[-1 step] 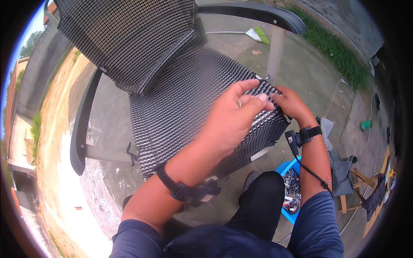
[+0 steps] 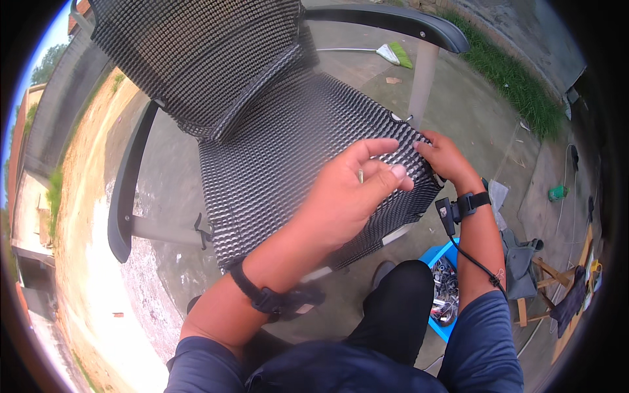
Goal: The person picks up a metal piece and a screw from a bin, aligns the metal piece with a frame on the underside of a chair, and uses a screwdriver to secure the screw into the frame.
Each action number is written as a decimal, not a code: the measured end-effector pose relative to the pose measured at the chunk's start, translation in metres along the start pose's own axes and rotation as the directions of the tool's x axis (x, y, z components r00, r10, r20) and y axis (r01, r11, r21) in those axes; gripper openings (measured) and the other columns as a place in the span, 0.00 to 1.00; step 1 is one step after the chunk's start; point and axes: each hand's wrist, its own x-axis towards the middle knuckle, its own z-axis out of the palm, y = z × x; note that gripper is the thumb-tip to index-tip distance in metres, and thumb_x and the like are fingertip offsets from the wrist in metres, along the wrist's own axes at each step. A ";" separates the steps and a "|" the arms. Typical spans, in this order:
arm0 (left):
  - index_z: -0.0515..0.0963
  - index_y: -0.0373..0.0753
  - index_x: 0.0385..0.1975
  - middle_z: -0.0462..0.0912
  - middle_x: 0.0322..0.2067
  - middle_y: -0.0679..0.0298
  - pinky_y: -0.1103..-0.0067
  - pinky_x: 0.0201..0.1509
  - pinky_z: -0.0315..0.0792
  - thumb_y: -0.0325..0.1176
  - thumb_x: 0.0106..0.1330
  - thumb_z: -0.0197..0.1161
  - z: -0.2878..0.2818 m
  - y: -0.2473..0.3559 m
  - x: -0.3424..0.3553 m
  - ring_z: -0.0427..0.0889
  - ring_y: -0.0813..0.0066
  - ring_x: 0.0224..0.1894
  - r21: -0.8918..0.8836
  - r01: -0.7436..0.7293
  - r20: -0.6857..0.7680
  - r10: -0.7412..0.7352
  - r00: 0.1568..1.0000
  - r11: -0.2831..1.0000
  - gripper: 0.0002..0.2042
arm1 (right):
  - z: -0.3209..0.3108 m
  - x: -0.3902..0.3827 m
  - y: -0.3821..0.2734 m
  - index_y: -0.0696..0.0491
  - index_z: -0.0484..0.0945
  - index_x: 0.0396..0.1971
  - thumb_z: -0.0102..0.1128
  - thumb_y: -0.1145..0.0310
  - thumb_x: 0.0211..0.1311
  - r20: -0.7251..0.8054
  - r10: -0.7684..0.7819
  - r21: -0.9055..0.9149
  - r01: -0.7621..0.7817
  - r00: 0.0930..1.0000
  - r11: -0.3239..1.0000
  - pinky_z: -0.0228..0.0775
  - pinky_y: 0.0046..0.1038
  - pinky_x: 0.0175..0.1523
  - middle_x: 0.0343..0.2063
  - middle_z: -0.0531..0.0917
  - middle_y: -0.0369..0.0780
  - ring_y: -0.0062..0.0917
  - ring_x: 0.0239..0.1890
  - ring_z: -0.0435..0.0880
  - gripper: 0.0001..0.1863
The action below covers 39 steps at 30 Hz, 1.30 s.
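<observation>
A chair with a black-and-white woven mesh seat (image 2: 262, 164) and a mesh backrest (image 2: 190, 59) stands before me. My right hand (image 2: 449, 157) pinches the right front edge of the seat, thumb on top; its other fingers are partly hidden beneath. Just left of it, my left hand (image 2: 354, 187) hovers over the mesh with index finger and thumb apart and the other fingers loosely curled. A tiny pale glint shows between those fingers; whether it is a ring or a loose piece I cannot tell.
Armrests (image 2: 121, 196) flank the seat. A blue basket (image 2: 436, 255) of small mixed parts sits by my right leg. Farther off are a green-bristled broom (image 2: 396, 56), a green can (image 2: 558, 192), a wooden frame (image 2: 553, 278) with cloth, and grass (image 2: 517, 85) along a wall.
My left hand has drawn slightly down, away from the seat edge and my right hand. The right hand keeps its hold in the same spot.
</observation>
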 end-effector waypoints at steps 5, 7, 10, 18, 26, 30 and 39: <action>0.73 0.32 0.55 0.84 0.34 0.60 0.82 0.42 0.71 0.28 0.68 0.61 -0.061 0.008 -0.111 0.80 0.80 0.37 0.173 0.131 0.117 -0.152 0.981 0.976 0.17 | -0.004 0.002 0.008 0.62 0.75 0.54 0.56 0.64 0.68 0.023 0.071 0.030 -0.072 0.997 0.997 0.71 0.23 0.49 0.40 0.85 0.38 0.19 0.41 0.81 0.21; 0.74 0.32 0.53 0.84 0.33 0.59 0.85 0.37 0.70 0.28 0.68 0.61 -0.091 -0.001 -0.151 0.79 0.83 0.33 0.137 0.161 0.069 -0.172 0.983 0.977 0.15 | -0.002 0.004 0.011 0.62 0.77 0.52 0.55 0.63 0.66 -0.010 0.055 0.016 -0.055 0.998 0.998 0.73 0.25 0.45 0.36 0.85 0.39 0.21 0.36 0.81 0.20; 0.76 0.32 0.48 0.83 0.32 0.62 0.85 0.35 0.72 0.27 0.68 0.60 -0.126 -0.006 -0.194 0.78 0.84 0.29 0.090 0.213 -0.111 -0.203 0.973 0.973 0.11 | -0.005 0.005 0.019 0.61 0.78 0.50 0.57 0.61 0.64 -0.074 0.018 -0.034 -0.021 0.997 0.999 0.73 0.25 0.41 0.33 0.85 0.39 0.21 0.33 0.82 0.21; 0.74 0.33 0.44 0.76 0.23 0.62 0.88 0.14 0.53 0.30 0.71 0.56 -0.199 -0.034 -0.259 0.57 0.88 0.11 -0.178 -0.033 -0.593 -0.080 0.801 0.983 0.08 | 0.007 -0.005 -0.004 0.60 0.73 0.57 0.64 0.58 0.60 -0.290 -0.159 -0.490 -0.003 0.944 0.872 0.70 0.37 0.58 0.50 0.80 0.53 0.43 0.54 0.80 0.29; 0.74 0.35 0.44 0.75 0.27 0.64 0.85 0.17 0.54 0.32 0.68 0.58 -0.255 -0.040 -0.244 0.60 0.86 0.15 -0.337 -0.345 -0.803 -0.076 0.592 0.876 0.09 | 0.105 -0.059 -0.111 0.59 0.71 0.57 0.66 0.58 0.58 -0.038 -0.510 -0.643 0.370 0.860 0.671 0.68 0.36 0.60 0.54 0.76 0.50 0.43 0.57 0.75 0.31; 0.74 0.37 0.43 0.76 0.30 0.64 0.84 0.18 0.55 0.32 0.67 0.60 -0.261 -0.069 -0.236 0.60 0.85 0.16 -0.393 -0.331 -0.808 -0.150 0.569 0.858 0.09 | 0.193 -0.097 -0.177 0.58 0.73 0.57 0.67 0.61 0.58 0.234 -0.535 -0.484 0.574 0.812 0.660 0.68 0.35 0.60 0.54 0.77 0.50 0.43 0.57 0.76 0.29; 0.74 0.36 0.45 0.79 0.32 0.62 0.83 0.17 0.55 0.33 0.68 0.57 -0.252 -0.078 -0.228 0.64 0.83 0.17 -0.458 -0.328 -0.756 -0.168 0.632 0.826 0.10 | 0.313 -0.116 -0.234 0.58 0.73 0.57 0.64 0.64 0.60 0.454 -0.511 -0.259 0.656 0.730 0.709 0.67 0.33 0.62 0.53 0.77 0.50 0.41 0.58 0.76 0.26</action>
